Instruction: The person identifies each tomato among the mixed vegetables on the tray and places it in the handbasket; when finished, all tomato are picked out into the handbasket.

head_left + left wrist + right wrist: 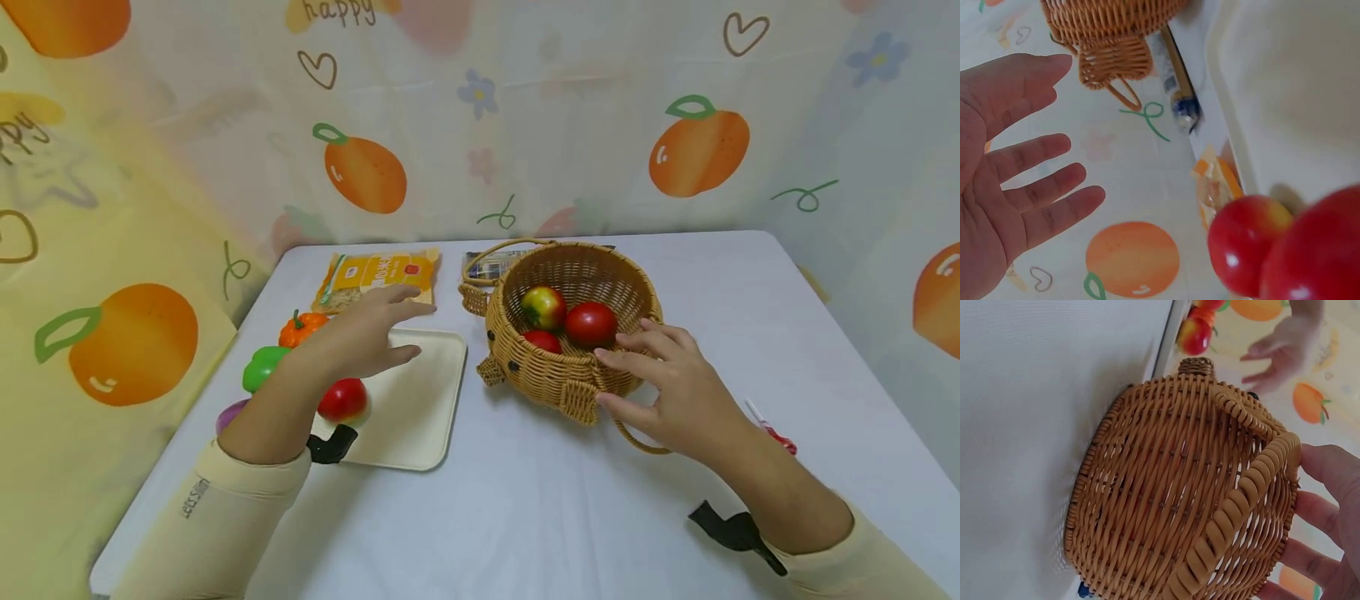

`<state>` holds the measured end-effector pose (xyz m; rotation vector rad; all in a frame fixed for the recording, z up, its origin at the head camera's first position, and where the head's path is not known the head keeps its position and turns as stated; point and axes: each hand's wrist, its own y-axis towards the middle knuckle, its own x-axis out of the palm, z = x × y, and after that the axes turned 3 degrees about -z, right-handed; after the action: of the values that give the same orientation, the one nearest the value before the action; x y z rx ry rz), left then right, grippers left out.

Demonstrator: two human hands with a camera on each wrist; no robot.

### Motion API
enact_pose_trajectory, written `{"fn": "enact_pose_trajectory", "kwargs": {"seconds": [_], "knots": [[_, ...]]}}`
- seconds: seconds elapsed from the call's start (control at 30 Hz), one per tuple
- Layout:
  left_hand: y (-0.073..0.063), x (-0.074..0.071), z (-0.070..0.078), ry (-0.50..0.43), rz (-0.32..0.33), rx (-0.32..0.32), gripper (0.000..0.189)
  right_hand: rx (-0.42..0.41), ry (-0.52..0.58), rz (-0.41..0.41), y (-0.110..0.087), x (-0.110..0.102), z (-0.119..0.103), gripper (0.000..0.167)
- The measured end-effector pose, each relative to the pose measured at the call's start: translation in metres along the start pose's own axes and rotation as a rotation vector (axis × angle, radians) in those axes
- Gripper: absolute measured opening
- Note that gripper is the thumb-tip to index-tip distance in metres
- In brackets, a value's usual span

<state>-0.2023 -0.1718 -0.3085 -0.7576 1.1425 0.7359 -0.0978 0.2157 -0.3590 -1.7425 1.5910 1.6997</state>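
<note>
A wicker basket (540,379) with a looped handle (1229,519) stands on the white table, holding several red fruits; one fruit (543,308) is partly yellow-green. At its near right rim, my right hand (675,387) holds the basket, thumb on the outside and fingertips over the edge. To the left, my left hand (367,333) is stretched out above a cream tray (427,442), its fingers spread and holding nothing. Below that wrist sits a red fruit (342,402) on the tray. The left wrist view shows a red-and-yellow apple (1244,244) beside a larger red fruit (1319,250).
An orange pumpkin-shaped piece (300,328), a green pepper-like piece (264,367) and a purple piece (231,414) line the left side, partly behind my forearm. A yellow food packet (382,273) lies behind the tray, another packet (487,265) behind the basket. A red-handled tool (780,437) lies right.
</note>
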Motion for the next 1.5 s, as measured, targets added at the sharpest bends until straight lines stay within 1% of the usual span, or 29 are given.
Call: {"fn": "enact_pose_trajectory", "kwargs": {"seconds": [0.13, 0.27, 0.37, 0.53, 0.57, 0.63, 0.8, 0.9, 1.07, 1.33, 1.5], "knots": [[-0.016, 0.008, -0.011, 0.023, -0.018, -0.045, 0.060, 0.010, 0.002, 0.001, 0.000, 0.000, 0.000, 0.050], [-0.036, 0.017, -0.021, 0.072, -0.016, -0.050, 0.054, 0.017, 0.005, -0.009, 0.000, 0.000, -0.001, 0.050], [-0.048, 0.024, -0.026, 0.078, -0.016, -0.062, 0.053, 0.022, 0.008, -0.013, 0.000, 0.000, -0.002, 0.049], [-0.060, 0.035, -0.034, 0.052, -0.084, -0.172, 0.058, 0.020, 0.015, -0.009, 0.001, -0.001, -0.003, 0.050], [-0.061, 0.037, -0.035, 0.053, -0.093, -0.184, 0.057, 0.017, 0.015, -0.006, 0.001, -0.001, -0.002, 0.050], [-0.064, 0.042, -0.038, 0.055, -0.096, -0.181, 0.055, 0.013, 0.017, -0.002, 0.001, -0.001, -0.002, 0.050], [-0.069, 0.050, -0.046, 0.065, -0.067, -0.128, 0.046, -0.014, 0.018, 0.016, 0.001, -0.001, -0.001, 0.051], [-0.070, 0.053, -0.050, 0.068, -0.066, -0.115, 0.041, -0.023, 0.018, 0.020, 0.000, 0.000, -0.001, 0.052], [-0.071, 0.055, -0.053, 0.067, -0.079, -0.113, 0.039, -0.020, 0.013, 0.021, 0.000, 0.000, -0.002, 0.052], [-0.073, 0.055, -0.054, 0.067, -0.042, -0.086, 0.035, -0.010, 0.008, 0.017, 0.000, 0.000, -0.002, 0.051], [-0.071, 0.052, -0.051, 0.064, -0.033, -0.069, 0.037, -0.012, 0.009, 0.019, 0.000, 0.000, -0.002, 0.051]]}}
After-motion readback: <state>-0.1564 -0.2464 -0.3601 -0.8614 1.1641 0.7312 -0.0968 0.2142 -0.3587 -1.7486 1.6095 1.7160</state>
